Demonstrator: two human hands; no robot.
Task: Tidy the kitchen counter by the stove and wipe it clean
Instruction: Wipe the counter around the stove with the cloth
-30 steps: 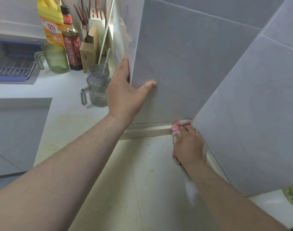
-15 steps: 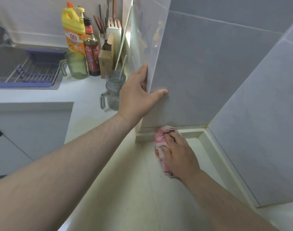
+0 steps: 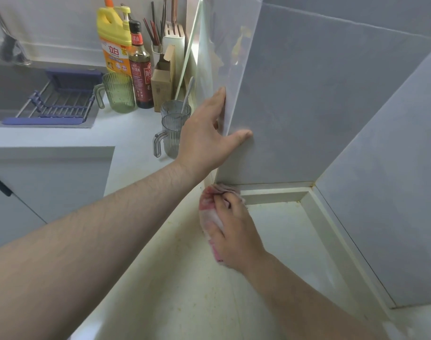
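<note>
A pink and white cloth (image 3: 209,212) lies pressed on the cream counter (image 3: 185,290), at the foot of the grey translucent splash panel (image 3: 295,119), near its lower left corner. My right hand (image 3: 234,231) lies on top of the cloth with its fingers closed on it. My left hand (image 3: 204,138) holds the panel's left edge, thumb on the front face and fingers behind the edge. Yellowish specks and stains show on the counter around the cloth.
A second grey panel (image 3: 381,192) stands at the right, with a raised cream ledge (image 3: 278,195) along both panels. Left of the panel stand stacked glass mugs (image 3: 175,128), a green mug (image 3: 118,94), a soy sauce bottle (image 3: 140,69), a yellow detergent jug (image 3: 113,40) and a cardboard box (image 3: 162,79). A purple sink rack (image 3: 57,101) is far left.
My right hand has slid the cloth leftward along the panel's base, from the inner corner to the panel's left end. My left hand has kept its hold on the panel edge.
</note>
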